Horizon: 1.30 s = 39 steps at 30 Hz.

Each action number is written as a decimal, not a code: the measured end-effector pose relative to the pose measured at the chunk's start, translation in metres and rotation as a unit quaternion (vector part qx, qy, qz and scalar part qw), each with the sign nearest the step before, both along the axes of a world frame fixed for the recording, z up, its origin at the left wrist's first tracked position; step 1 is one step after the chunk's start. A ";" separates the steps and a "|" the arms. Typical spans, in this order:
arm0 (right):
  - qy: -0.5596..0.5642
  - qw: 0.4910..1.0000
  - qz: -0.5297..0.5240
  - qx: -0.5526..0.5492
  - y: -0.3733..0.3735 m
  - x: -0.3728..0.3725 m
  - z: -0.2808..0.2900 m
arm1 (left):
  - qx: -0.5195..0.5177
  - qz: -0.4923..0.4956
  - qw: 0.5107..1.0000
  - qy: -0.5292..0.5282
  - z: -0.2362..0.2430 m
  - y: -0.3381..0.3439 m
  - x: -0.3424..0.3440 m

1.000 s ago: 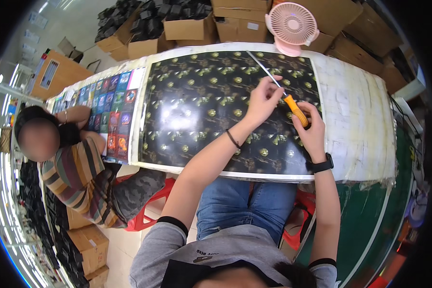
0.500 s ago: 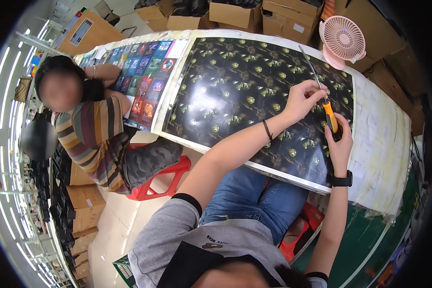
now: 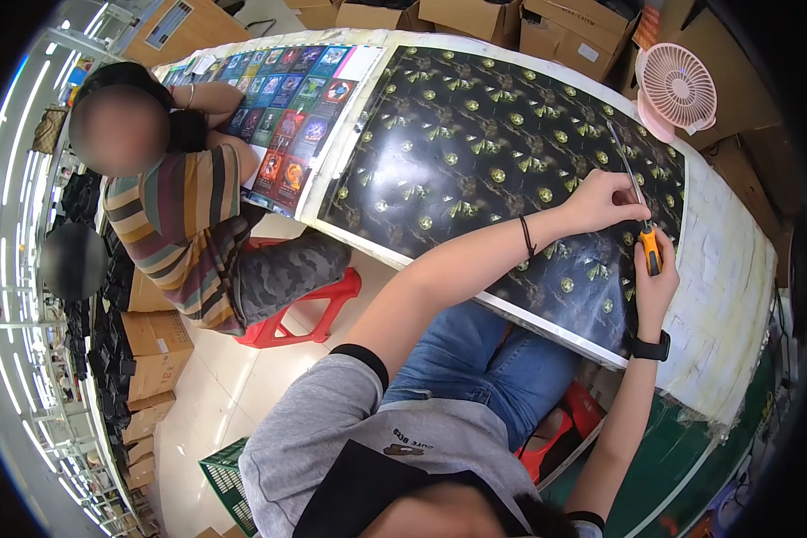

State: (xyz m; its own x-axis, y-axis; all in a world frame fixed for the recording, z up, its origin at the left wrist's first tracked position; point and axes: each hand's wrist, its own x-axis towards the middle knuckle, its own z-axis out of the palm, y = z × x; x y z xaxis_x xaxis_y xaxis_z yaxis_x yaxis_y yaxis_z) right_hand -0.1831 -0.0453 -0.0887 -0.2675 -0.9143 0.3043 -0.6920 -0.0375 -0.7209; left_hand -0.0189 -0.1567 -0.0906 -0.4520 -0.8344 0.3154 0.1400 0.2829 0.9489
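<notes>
A long-shafted screwdriver [image 3: 649, 249] with an orange and black handle is held at a slant above a dark glossy printed sheet [image 3: 475, 193]. My right hand [image 3: 656, 285], with a black band on its wrist, has its fingers closed round the lower part of the handle. Just above the handle, my left hand [image 3: 601, 203] pinches the metal shaft between thumb and fingers. The shaft points away from me toward the sheet's far right part; whether its tip touches the sheet I cannot tell. Green and yellow motifs repeat across the sheet.
A pink fan [image 3: 677, 90] stands at the table's far right edge. On my left, a person in a striped shirt [image 3: 175, 215] leans on a sheet of colourful cards [image 3: 287, 121], seated on a red stool [image 3: 300, 318]. Cardboard boxes [image 3: 560, 40] line the far side.
My view has shifted, so the table appears farther right and higher. The screwdriver has come slightly nearer to me. My right fingers, looser before, now close more round its handle.
</notes>
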 end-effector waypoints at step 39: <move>-0.094 0.992 0.037 -0.080 0.000 0.004 0.000 | 0.039 0.028 0.993 0.112 -0.001 -0.006 -0.001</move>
State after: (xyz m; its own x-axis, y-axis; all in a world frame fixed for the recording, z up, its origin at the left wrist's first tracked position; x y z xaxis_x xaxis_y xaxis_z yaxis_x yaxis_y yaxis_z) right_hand -0.1787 -0.0454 -0.0884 -0.2672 -0.8778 0.3977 -0.5363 -0.2074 -0.8182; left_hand -0.0196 -0.1627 -0.0919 -0.3296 -0.8821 0.3365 0.3360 0.2234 0.9150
